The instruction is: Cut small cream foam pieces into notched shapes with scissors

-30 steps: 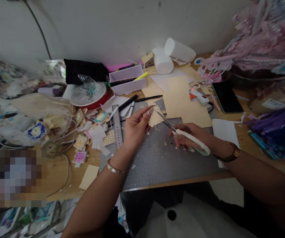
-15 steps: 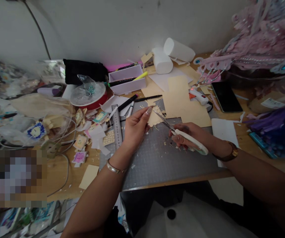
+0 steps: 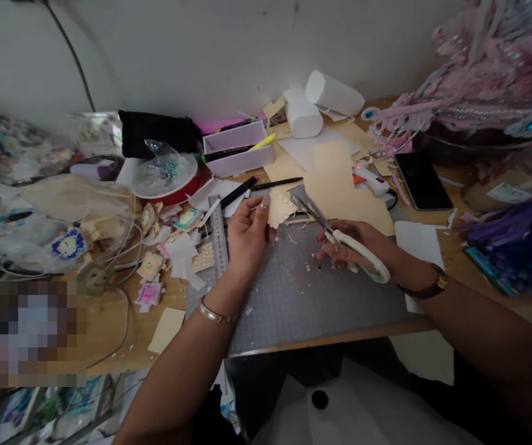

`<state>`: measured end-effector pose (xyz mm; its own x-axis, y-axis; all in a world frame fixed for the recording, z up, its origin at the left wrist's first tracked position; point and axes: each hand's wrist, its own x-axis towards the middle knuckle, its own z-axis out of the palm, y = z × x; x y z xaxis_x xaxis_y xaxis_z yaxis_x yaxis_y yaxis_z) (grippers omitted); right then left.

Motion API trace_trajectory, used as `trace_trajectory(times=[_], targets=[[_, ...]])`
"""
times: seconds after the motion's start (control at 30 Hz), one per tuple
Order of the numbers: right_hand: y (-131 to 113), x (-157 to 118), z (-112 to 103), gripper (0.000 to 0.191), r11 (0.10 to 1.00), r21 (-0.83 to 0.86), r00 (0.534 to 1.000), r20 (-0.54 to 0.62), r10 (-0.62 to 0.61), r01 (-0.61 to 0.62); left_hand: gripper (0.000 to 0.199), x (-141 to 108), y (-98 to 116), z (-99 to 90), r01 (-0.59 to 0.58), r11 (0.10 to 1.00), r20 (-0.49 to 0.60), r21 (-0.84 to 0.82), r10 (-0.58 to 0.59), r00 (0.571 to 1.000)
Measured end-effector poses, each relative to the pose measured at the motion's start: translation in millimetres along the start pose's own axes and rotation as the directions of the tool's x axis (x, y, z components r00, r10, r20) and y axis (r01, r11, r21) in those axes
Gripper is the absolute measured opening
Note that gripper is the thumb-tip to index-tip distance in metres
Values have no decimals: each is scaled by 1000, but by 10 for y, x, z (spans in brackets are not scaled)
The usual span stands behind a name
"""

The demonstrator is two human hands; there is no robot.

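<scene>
Pinched in my left hand is a small cream paper piece with a scalloped edge and drawn outlines. My right hand is closed round the white handles of a pair of scissors. The blades point up and left, just right of the paper and apart from it. Below both hands lies a grey cutting mat with small paper scraps scattered on it. A metal ruler rests left of my left hand, beside a cream piece with a drawn stone-like pattern.
Cream card sheets lie behind my hands, with a glue gun and a phone to the right. A lilac pen box stands at the back. Paper cut-outs and bags crowd the left side.
The scissors have drawn back from the paper, with the blades now off its edge. My left hand has shifted slightly left and turned the paper piece.
</scene>
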<state>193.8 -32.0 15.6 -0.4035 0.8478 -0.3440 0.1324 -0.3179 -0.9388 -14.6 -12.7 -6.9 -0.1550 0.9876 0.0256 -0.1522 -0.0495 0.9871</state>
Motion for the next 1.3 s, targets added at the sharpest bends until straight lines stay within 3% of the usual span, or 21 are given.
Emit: trace_trajectory(times=[0.13, 0.27, 0.43, 0.8, 1.3], targets=[[-20, -18, 35, 41, 987, 29, 968, -205, -146, 155, 29, -35, -15, 36, 27, 999, 121, 22, -29, 992], [-41, -20, 45, 33, 968, 104, 939, -287, -192, 230, 36, -72, -45, 80, 78, 997, 263, -4, -74, 962], [-38, -3, 41, 28, 961, 168, 945, -283, -165, 218, 41, -108, -61, 121, 132, 991, 344, -18, -118, 932], [-30, 19, 57, 39, 944, 270, 942, -322, -97, 189, 43, -148, -109, 165, 160, 983, 382, -85, -116, 917], [35, 54, 9, 38, 936, 250, 935, -315, -162, 246, 42, -157, -131, 177, 161, 984, 435, -75, -113, 893]])
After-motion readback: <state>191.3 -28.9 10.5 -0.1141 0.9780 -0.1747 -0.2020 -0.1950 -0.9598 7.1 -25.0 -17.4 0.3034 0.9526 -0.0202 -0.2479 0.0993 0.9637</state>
